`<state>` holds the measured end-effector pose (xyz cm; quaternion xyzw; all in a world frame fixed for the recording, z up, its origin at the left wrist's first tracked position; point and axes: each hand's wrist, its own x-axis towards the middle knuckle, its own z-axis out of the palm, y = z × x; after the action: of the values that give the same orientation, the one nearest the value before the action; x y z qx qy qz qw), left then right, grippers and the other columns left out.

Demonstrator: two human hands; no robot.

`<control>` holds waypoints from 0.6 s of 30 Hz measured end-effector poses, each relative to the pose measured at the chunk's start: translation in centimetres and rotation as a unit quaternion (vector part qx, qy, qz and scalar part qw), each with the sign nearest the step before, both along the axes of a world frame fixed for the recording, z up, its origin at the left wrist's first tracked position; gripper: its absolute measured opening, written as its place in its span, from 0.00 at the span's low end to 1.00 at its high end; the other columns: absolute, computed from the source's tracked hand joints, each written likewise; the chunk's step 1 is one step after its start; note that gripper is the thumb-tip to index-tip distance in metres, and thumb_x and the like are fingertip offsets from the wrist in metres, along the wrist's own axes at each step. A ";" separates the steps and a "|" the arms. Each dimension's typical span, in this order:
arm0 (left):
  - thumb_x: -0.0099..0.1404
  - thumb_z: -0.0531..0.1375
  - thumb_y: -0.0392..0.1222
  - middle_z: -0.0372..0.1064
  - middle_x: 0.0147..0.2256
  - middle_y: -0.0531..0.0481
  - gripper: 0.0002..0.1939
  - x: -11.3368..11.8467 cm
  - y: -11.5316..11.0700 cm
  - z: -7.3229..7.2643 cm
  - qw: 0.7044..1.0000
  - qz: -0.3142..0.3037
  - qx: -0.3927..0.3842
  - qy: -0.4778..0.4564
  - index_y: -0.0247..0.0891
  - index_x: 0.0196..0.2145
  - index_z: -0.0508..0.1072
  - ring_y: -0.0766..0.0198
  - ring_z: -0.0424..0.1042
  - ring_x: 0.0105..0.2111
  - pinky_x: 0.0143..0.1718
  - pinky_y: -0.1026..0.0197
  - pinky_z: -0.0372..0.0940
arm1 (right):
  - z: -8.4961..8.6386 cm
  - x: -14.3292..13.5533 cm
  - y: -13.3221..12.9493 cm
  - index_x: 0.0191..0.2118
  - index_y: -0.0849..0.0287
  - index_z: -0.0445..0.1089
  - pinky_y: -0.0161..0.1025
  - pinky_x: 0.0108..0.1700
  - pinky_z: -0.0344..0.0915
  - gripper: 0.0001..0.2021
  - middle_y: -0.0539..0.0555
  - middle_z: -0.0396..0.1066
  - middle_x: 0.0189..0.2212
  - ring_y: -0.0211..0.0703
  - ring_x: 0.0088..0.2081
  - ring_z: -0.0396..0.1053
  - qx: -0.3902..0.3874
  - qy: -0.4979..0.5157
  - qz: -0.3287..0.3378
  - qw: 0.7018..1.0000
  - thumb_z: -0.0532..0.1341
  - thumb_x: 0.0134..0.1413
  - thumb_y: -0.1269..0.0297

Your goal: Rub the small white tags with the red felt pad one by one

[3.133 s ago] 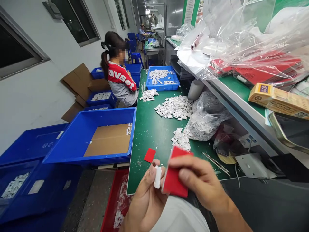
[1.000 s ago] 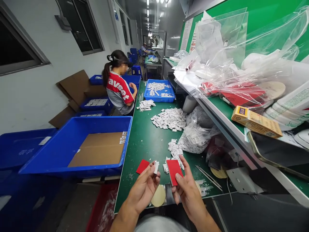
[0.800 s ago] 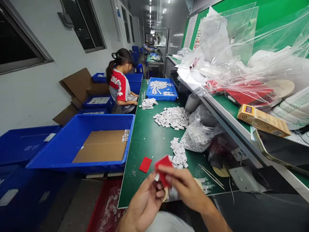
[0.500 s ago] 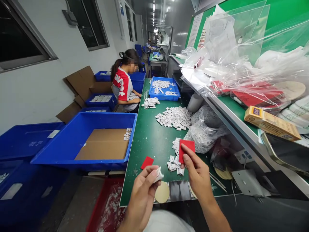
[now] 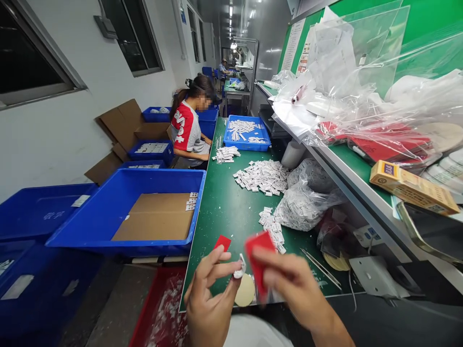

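Apparently light and quite small, the white piece (image 5: 240,267) sits up at the fingertips of the left hand (image 5: 210,303), above the near end of the green table (image 5: 224,205). That hand pinches it between the thumb below and a fingertip above, while the other fingers stand loosely spread and hold nothing. The right hand (image 5: 295,284) is drawn in around a flat red pad (image 5: 259,275), with the thumb on one side and the fingers on the other; the pad is held near the white piece, with a gap between them, and its outline is blurred. The white piece looks like thin, stiff plastic, probably smooth enough to slip and perhaps brittle at its edges, so a gentle pinch on its outer sides should serve better than a hard squeeze. The pad looks light and fairly firm, and is likely best gripped across its faces towards one end, leaving the rest of the surface free. Beyond the left hand a second red piece (image 5: 223,243) lies flat on the table, and past the right hand is a loose cluster of similar white parts (image 5: 272,227), with thin metal tweezers (image 5: 321,270) to its right.
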<state>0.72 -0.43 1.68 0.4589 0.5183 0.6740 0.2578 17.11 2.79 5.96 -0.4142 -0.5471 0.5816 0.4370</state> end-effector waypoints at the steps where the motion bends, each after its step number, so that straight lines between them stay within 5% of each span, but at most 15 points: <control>1: 0.56 0.73 0.35 0.82 0.36 0.53 0.25 0.0 0.1 -0.2 1.000 0.000 0.008 -0.001 0.48 0.51 0.77 0.59 0.81 0.37 0.47 0.58 0.73 | 0.0 0.0 0.1 0.52 0.53 0.81 0.38 0.35 0.73 0.18 0.54 0.83 0.30 0.43 0.28 0.75 -0.016 0.020 0.049 0.998 0.69 0.58 0.54; 2: 0.55 0.74 0.34 0.82 0.37 0.53 0.24 -0.1 0.1 -0.4 1.000 0.001 0.020 0.002 0.49 0.49 0.78 0.60 0.81 0.36 0.46 0.58 0.74 | 0.1 -0.1 0.1 0.51 0.54 0.82 0.37 0.35 0.73 0.18 0.53 0.82 0.28 0.43 0.28 0.75 -0.031 0.031 0.059 0.997 0.70 0.57 0.55; 5: 0.57 0.71 0.28 0.82 0.36 0.57 0.26 -0.1 0.2 -0.5 0.999 0.006 0.051 0.008 0.52 0.49 0.77 0.61 0.81 0.37 0.48 0.56 0.74 | 0.3 -0.2 0.0 0.54 0.52 0.80 0.37 0.35 0.73 0.19 0.52 0.82 0.30 0.40 0.26 0.74 -0.050 0.058 -0.117 0.990 0.70 0.58 0.54; 8: 0.55 0.72 0.28 0.83 0.38 0.56 0.27 -0.1 0.0 -0.1 0.999 -0.006 0.048 -0.005 0.53 0.49 0.76 0.56 0.82 0.39 0.45 0.52 0.77 | 0.7 -0.4 -0.1 0.50 0.57 0.82 0.37 0.28 0.72 0.21 0.53 0.79 0.24 0.41 0.22 0.72 -0.097 0.084 0.084 0.988 0.72 0.53 0.51; 12: 0.56 0.71 0.26 0.83 0.36 0.56 0.33 -0.1 -0.3 0.1 0.997 0.004 0.074 -0.014 0.55 0.53 0.73 0.54 0.83 0.40 0.46 0.49 0.78 | 1.5 -0.8 -0.1 0.55 0.54 0.79 0.39 0.36 0.75 0.20 0.54 0.82 0.29 0.44 0.30 0.76 -0.036 0.020 -0.077 0.996 0.68 0.59 0.53; 15: 0.54 0.72 0.25 0.84 0.39 0.56 0.35 -0.4 -0.7 -0.5 0.993 -0.015 0.114 0.004 0.57 0.54 0.73 0.52 0.83 0.42 0.46 0.48 0.78 | 1.9 -1.1 -0.1 0.51 0.56 0.81 0.39 0.33 0.75 0.20 0.53 0.81 0.26 0.43 0.27 0.76 -0.061 0.065 0.062 0.994 0.71 0.55 0.53; 18: 0.52 0.73 0.26 0.84 0.38 0.57 0.34 -1.2 -1.3 -1.4 0.996 -0.005 0.089 -0.024 0.58 0.51 0.73 0.50 0.82 0.45 0.48 0.44 0.78 | 2.1 -1.4 -0.2 0.50 0.56 0.82 0.37 0.34 0.75 0.18 0.51 0.79 0.25 0.41 0.27 0.75 -0.080 0.081 -0.021 0.993 0.69 0.58 0.53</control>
<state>-0.53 -1.72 0.32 0.4661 0.4479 0.7270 0.2315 15.73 2.63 8.04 -0.4103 -0.4527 0.6458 0.4578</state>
